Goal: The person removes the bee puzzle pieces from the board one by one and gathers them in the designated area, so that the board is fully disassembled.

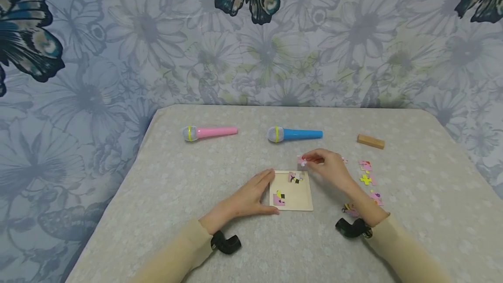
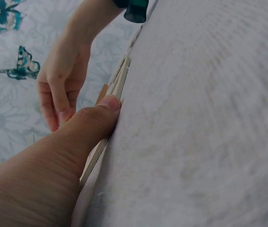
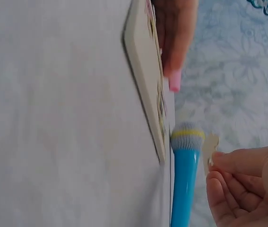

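In the head view a square wooden puzzle tray [image 1: 292, 203] lies on the table, with one puzzle piece [image 1: 279, 200] at its lower left and more piece artwork [image 1: 295, 177] near its top. My left hand [image 1: 251, 195] holds the tray's left side, fingertips at the upper left corner and thumb [image 2: 103, 111] against the near edge. Just beyond the tray's far right corner, my right hand [image 1: 326, 165] pinches a pink jigsaw puzzle piece [image 1: 301, 160] between thumb and fingers. From the right wrist view, the held piece [image 3: 210, 147] shows its pale side, raised off the table.
Several loose puzzle pieces, among them a yellow one [image 1: 366, 179], lie right of the tray, some partly behind the right forearm. A pink toy microphone [image 1: 216, 132], a blue toy microphone [image 1: 301, 134] and a wooden block [image 1: 370, 141] lie farther back. A patterned wall stands behind the table.
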`<state>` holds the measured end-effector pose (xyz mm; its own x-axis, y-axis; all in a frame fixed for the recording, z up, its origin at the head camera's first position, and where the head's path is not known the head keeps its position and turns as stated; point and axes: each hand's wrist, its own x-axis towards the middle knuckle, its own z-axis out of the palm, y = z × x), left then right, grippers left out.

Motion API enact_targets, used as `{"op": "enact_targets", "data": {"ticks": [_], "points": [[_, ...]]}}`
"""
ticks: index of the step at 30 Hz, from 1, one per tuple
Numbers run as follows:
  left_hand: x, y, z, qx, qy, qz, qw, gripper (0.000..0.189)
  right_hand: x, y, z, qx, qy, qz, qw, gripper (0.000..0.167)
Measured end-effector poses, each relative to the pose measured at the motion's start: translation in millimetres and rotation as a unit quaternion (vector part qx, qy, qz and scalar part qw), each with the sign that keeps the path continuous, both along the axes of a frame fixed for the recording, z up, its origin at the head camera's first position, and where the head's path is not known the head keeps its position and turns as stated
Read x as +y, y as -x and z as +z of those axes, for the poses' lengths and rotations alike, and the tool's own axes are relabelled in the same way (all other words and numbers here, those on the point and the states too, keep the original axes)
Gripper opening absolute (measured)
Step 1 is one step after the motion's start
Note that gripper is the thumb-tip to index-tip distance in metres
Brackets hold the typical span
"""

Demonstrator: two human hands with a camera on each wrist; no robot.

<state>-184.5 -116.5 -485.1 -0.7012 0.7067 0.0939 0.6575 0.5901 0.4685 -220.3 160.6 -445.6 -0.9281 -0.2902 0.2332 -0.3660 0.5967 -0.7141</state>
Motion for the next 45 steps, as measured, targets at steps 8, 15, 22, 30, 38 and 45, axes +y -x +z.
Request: {"op": "enact_targets", "data": {"ticks": [8,15,22,30,38,45], "points": [[1.2,0.0,0.2,-0.008,0.006,0.003,0.9999,0.106,34.5,6.9,-5.6,0.007,-0.057,-0.034,0.9977,0.015],[1.0,1.3,-0.9,-0.007,0.009,0.003,0.9999,0.106,38.9,11.4,-11.8,-0.001,-0.065,-0.03,0.9974,0.015],[1.2,1.0,-0.8,-0.01,0.011,0.004,0.9999,0.107,39.5,13.0,-15.6,-0.014,-0.08,-0.023,0.9964,0.015],[1.1,0.3,-0.5,-0.011,0.01,0.005,0.9999,0.107,24.3,4.2,-0.5,-0.008,-0.051,0.002,0.9986,0.02],[0.5,0.3,0.5,-0.009,0.007,0.003,0.9999,0.105,-9.9,-14.3,-1.0,-0.023,-0.044,0.074,0.996,0.036],[-0.7,-0.2,1.7,0.0,-0.002,-0.004,1.0,0.105,-23.4,-21.1,-11.8,0.011,-0.103,0.075,0.9919,0.041]]}}
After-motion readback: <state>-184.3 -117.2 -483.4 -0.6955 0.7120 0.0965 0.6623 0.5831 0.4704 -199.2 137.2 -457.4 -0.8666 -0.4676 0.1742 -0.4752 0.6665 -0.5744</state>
